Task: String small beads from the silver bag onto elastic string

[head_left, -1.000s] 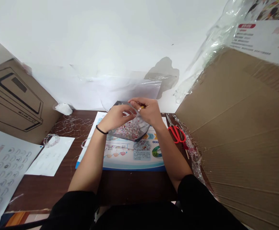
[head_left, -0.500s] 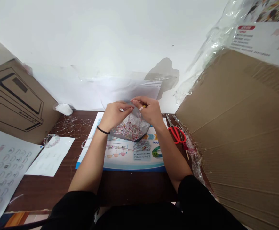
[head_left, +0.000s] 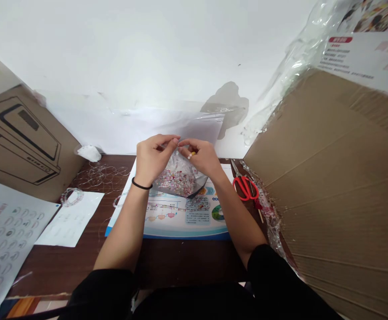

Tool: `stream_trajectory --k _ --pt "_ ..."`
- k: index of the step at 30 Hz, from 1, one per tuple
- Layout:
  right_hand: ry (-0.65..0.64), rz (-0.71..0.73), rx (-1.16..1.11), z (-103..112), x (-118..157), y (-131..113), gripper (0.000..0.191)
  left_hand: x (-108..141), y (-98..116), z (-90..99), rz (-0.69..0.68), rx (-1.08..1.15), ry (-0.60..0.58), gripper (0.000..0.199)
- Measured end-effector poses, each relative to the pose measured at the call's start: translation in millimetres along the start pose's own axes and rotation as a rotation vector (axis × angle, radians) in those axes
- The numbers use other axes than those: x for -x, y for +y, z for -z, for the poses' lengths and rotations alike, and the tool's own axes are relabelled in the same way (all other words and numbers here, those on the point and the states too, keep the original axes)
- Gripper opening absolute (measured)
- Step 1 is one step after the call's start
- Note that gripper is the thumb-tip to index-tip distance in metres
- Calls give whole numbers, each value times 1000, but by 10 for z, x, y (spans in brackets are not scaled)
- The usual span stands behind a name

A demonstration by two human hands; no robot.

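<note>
My right hand (head_left: 202, 159) pinches a short string of white beads with a yellow bead (head_left: 191, 155) between thumb and fingers. My left hand (head_left: 154, 159) is raised beside it, its fingertips almost meeting the right hand's. I cannot tell whether those fingertips hold a fine thread. Directly under both hands lies a clear plastic bag (head_left: 177, 180) full of small pink, red and white beads. A black band circles my left wrist. The hands hide the bag's upper middle.
The bag rests on a printed bead-pattern sheet (head_left: 183, 220) on a brown wooden table (head_left: 187, 262). Red-handled scissors (head_left: 245, 188) lie to the right, beside a large cardboard panel (head_left: 334, 178). At left are tangled thread (head_left: 102, 176), a bead bracelet (head_left: 71, 196), papers and a cardboard box (head_left: 20, 142).
My hands have drawn closer together, with the left hand moving right and both dropping slightly. The beads in my right hand have moved a little left and down.
</note>
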State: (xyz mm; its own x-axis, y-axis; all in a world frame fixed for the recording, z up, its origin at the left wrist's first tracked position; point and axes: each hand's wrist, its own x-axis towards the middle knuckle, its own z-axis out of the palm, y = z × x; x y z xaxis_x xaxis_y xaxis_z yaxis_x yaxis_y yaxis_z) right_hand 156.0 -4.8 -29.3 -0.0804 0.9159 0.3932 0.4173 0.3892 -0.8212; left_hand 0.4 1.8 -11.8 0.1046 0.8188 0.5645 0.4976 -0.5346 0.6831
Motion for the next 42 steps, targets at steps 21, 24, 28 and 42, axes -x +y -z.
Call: stream_trajectory --k 21,24,28,42 --pt "95 64 -48 -3 59 -104 25 -25 -229 -73 -39 52 -511 17" --pt "154 30 -42 -1 65 -135 26 -24 -281 -100 -65 -37 -510 18" --pt "213 26 -24 22 65 -149 30 -26 -334 -98 -33 -91 -510 20" --pt "64 7 34 29 15 -24 27 -20 -100 5 70 -44 -28 24"
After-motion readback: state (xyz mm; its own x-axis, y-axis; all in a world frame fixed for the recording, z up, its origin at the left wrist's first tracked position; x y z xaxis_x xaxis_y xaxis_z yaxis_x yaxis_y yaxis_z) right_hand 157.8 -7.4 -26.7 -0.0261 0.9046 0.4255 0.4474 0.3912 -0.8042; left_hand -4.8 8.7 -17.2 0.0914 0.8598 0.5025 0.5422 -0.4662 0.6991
